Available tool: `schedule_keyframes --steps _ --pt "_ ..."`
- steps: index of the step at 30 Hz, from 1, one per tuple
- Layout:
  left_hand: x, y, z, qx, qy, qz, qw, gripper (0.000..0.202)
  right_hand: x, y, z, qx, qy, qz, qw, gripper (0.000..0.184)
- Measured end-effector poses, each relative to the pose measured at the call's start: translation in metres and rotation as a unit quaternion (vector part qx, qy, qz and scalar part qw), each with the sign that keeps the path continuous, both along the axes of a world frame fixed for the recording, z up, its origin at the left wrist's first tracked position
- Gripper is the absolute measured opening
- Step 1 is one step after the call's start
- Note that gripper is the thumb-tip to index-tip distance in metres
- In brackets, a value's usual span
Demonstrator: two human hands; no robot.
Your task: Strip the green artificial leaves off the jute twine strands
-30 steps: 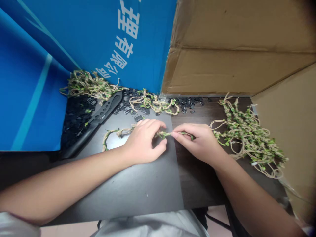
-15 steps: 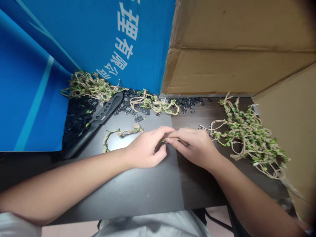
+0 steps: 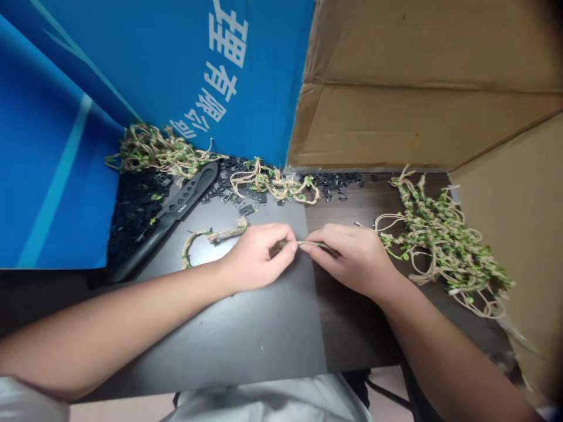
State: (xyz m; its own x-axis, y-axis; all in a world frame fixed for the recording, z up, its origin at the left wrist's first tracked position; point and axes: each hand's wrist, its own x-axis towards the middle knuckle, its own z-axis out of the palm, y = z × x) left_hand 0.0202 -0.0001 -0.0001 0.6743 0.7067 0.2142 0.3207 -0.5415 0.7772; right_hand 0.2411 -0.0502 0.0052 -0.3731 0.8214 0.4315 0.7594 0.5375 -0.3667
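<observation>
My left hand [image 3: 257, 258] and my right hand [image 3: 352, 258] meet at the middle of the dark table [image 3: 246, 334]. Both pinch the same twine cord with small green leaves [image 3: 211, 236], fingertips almost touching. The cord's free end trails left from my left hand and curls down on the grey mat. The stretch between my fingers is thin and mostly hidden by them.
A tangled heap of leafy twine cords [image 3: 440, 246] lies right of my right hand. More cords [image 3: 153, 149] [image 3: 275, 184] lie along the back beside a black knife [image 3: 171, 214] and scattered black bits [image 3: 136, 211]. Blue board stands left, cardboard walls behind and right.
My hands drew together around the cord and shifted slightly; my left fingers went from spread over the cord to a pinch. The trailing end barely moved.
</observation>
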Motion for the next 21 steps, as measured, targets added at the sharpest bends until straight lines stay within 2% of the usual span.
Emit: schedule_keyframes --steps 8,13,18,21 --pt "0.0010 0.0034 0.0009 -0.012 -0.007 -0.021 1.000 0.027 0.0017 -0.0009 0.0008 0.023 -0.021 -0.006 1.000 0.017" --pt "-0.0025 0.0075 0.0005 -0.043 -0.033 -0.046 0.997 0.022 0.0021 -0.0003 0.0018 0.028 -0.027 -0.017 0.999 0.018" --pt "-0.0019 0.0058 -0.0004 -0.042 -0.022 -0.032 0.998 0.016 0.0016 -0.0002 0.0024 0.028 -0.022 -0.027 0.999 0.020" --pt "-0.0001 0.0034 0.0014 -0.043 -0.013 -0.024 0.999 0.019 0.0015 0.0006 0.0020 0.025 -0.006 -0.032 0.999 0.021"
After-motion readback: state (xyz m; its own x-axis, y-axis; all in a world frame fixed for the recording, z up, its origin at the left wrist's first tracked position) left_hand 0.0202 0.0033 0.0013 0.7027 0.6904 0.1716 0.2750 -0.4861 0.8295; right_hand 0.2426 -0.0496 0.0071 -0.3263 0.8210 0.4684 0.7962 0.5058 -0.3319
